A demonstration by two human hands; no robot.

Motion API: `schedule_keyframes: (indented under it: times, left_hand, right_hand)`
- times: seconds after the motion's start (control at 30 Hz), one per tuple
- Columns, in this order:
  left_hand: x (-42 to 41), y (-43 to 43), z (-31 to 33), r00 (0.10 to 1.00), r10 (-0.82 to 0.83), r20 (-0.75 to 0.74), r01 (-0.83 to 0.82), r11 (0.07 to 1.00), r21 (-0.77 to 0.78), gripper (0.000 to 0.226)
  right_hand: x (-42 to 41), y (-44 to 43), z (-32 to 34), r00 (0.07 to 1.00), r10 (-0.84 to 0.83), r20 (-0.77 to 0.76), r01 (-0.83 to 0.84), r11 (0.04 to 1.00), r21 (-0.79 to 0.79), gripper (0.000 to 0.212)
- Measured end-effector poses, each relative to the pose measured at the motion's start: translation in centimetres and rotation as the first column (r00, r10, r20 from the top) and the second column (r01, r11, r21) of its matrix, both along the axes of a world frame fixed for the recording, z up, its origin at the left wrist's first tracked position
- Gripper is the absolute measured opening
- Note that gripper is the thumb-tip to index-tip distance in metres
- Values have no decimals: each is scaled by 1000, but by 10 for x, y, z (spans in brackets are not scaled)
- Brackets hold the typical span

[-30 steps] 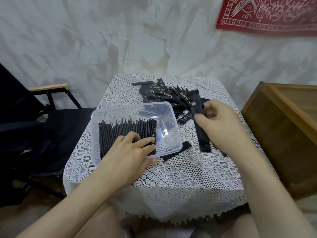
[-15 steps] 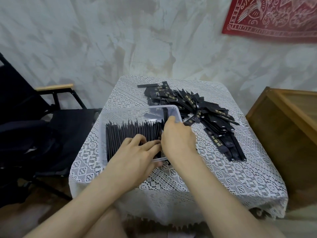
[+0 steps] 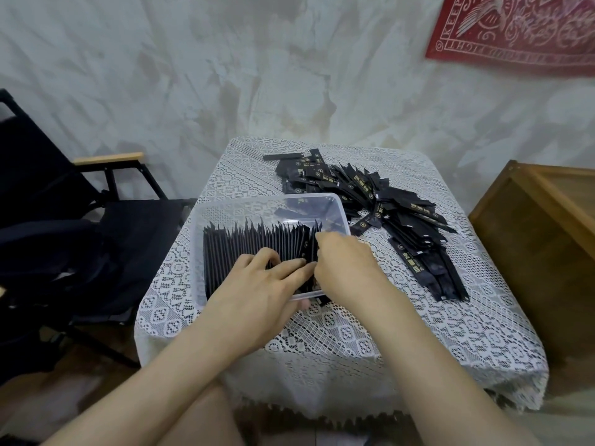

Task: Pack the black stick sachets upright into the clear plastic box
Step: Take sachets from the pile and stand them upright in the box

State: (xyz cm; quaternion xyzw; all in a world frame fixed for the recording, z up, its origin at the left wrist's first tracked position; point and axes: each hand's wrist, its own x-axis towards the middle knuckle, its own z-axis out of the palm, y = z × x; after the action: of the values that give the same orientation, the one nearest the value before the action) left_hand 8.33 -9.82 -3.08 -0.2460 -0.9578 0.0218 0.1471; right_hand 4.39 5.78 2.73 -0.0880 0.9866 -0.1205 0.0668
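Presently I logged: left hand (image 3: 257, 284) flat against upright sachets (image 3: 254, 246) filling the clear box (image 3: 225, 210) at the table's left edge, right hand (image 3: 346, 265) pinching one sachet beside them, loose pile (image 3: 380, 210) at the far-right corner.

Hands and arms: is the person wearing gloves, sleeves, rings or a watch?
No. The left hand and right hand are bare, with no gloves. No ring, watch or bracelet shows on the fingers or wrists. Both forearms are bare all the way down to the picture's edge, so no sleeve is in view. The fingernails look short and plain.
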Motion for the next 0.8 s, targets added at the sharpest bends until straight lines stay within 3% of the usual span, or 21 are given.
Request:
schedule_keyframes:
  times: [0.17,0.37,0.47,0.8]
  left_hand:
    - [0,1,1,999,28,24,-27,999,-20,59]
    - [-1,0,1,1000,7,-6,-7,1000,-7,54]
    - [0,2,1,1000,-1,-9,1,1000,-15,50]
    - [-6,-2,2,997,-79,18,80,995,-60,44]
  right_hand:
    - [-4,7,0,996,36,79,-31,998,-62,10]
    - [-11,14,-2,955,38,294,60,945,-320,10]
    - [-6,17,0,928,50,368,119,899,-422,39]
    - [-9,14,0,902,18,430,185,887,-424,40]
